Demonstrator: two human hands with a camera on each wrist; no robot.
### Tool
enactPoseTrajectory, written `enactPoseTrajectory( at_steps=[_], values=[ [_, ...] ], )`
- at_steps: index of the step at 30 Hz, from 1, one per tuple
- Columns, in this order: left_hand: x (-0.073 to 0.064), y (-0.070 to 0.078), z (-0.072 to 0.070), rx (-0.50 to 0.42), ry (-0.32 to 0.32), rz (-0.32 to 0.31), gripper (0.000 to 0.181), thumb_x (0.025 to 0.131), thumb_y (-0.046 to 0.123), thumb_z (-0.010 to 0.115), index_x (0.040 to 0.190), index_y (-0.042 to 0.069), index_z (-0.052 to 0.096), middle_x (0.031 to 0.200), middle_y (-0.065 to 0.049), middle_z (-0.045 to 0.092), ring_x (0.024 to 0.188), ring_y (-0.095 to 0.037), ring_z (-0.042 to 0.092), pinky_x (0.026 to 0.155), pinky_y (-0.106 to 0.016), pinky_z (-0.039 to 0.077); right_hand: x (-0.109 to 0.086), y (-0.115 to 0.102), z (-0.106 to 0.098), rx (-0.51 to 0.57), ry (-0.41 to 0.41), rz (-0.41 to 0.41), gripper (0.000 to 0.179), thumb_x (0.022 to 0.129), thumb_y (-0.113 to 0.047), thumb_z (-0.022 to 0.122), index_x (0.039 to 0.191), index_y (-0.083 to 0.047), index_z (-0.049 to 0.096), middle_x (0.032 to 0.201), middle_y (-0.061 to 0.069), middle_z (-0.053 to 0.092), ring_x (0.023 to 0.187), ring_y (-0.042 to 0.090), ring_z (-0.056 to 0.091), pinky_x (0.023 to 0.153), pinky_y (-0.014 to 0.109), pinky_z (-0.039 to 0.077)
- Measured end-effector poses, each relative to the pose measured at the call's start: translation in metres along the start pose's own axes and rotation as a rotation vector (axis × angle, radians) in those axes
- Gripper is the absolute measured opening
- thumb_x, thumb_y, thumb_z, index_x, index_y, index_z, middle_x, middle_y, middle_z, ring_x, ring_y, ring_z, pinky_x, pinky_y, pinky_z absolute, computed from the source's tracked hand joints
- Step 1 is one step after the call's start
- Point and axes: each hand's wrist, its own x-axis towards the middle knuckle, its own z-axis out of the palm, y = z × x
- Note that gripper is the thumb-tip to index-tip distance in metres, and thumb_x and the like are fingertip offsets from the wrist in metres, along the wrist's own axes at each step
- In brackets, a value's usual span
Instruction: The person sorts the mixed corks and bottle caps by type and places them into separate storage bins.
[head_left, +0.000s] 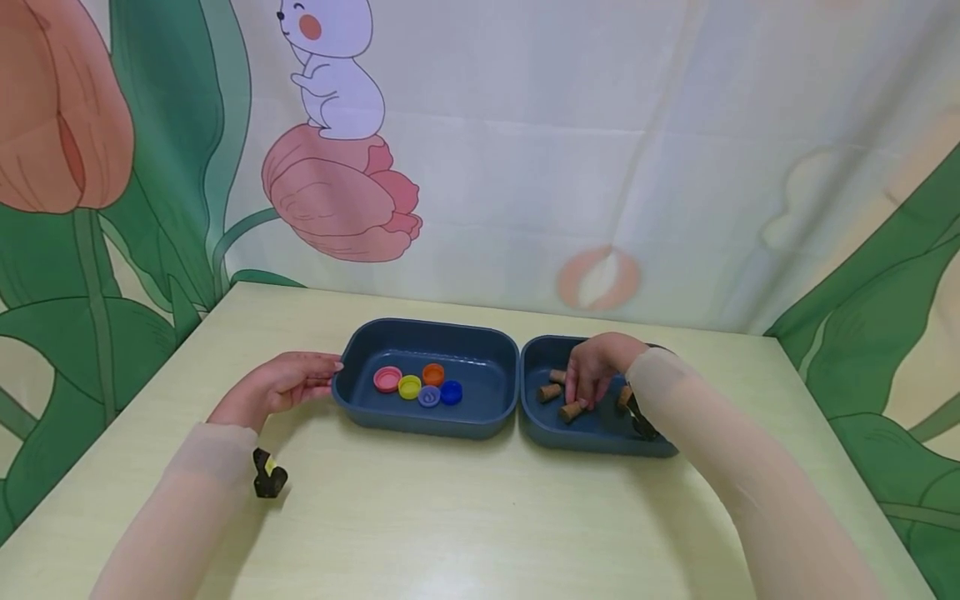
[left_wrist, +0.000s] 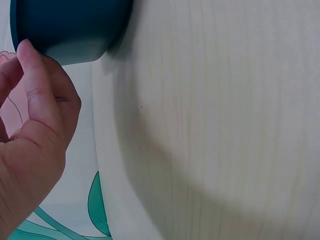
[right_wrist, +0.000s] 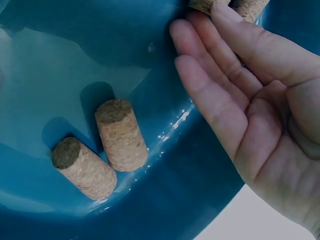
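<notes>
Two dark blue trays stand side by side in the head view. My left hand (head_left: pixel 288 383) pinches the outer end of the left tray (head_left: pixel 427 426), thumb on its rim; the left wrist view shows the thumb against that rim. Several small round plastic caps lie in this tray, among them a pink cap (head_left: pixel 387 380) and a blue cap (head_left: pixel 452 392). Inside the right tray (head_left: pixel 592 442), my right hand (head_left: pixel 597 367) pinches a cork (head_left: pixel 572 412) between thumb and fingers. Other corks lie around it, such as a cork (head_left: pixel 550 392) and a cork (right_wrist: pixel 121 135).
Both trays rest on a pale wood-grain table (head_left: pixel 465 517). Behind it hangs a curtain (head_left: pixel 510 183) printed with flowers and a white animal. The trays nearly touch at their inner ends. A black wrist device (head_left: pixel 268 475) sits by the left sleeve.
</notes>
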Motion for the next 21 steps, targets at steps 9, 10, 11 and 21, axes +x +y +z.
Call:
enactPoseTrajectory(
  at_steps=[9,10,11,21],
  values=[
    [0.000,0.003,0.004,0.024,0.001,0.001,0.062,0.107,0.015,0.052,0.158,-0.009,0.026,0.085,0.010,0.075,0.077,-0.001,0.073,0.079,-0.017,0.062,-0.003,0.004,-0.002,0.006,-0.009,-0.008,0.021,0.096,0.003,0.064,0.113,-0.002,0.074,0.088,-0.004,0.070,0.087,0.008,0.067,0.094,0.026,0.060],
    [0.001,0.003,0.004,0.027,0.001,0.001,0.062,0.107,0.015,0.052,0.157,-0.009,0.026,0.085,0.010,0.075,0.077,-0.001,0.073,0.079,-0.017,0.062,-0.004,0.004,-0.002,0.008,-0.007,-0.006,0.021,0.096,0.003,0.064,0.114,-0.002,0.073,0.089,-0.004,0.070,0.087,0.008,0.067,0.094,0.026,0.060],
    [0.001,0.004,0.004,0.033,0.005,0.000,0.061,0.107,0.015,0.052,0.157,-0.009,0.027,0.084,0.010,0.075,0.077,-0.001,0.072,0.078,-0.016,0.062,-0.005,0.004,-0.002,0.006,-0.004,-0.005,0.021,0.096,0.003,0.064,0.114,-0.002,0.073,0.090,-0.003,0.070,0.088,0.008,0.067,0.095,0.027,0.060],
    [-0.003,0.006,0.006,0.106,0.026,0.019,0.060,0.107,0.016,0.052,0.156,-0.011,0.029,0.084,0.011,0.073,0.077,-0.001,0.071,0.078,-0.016,0.062,-0.041,-0.006,-0.009,-0.234,0.187,-0.068,0.030,0.096,-0.002,0.063,0.125,-0.004,0.072,0.112,0.009,0.076,0.087,0.010,0.068,0.084,0.027,0.061]
  ],
)
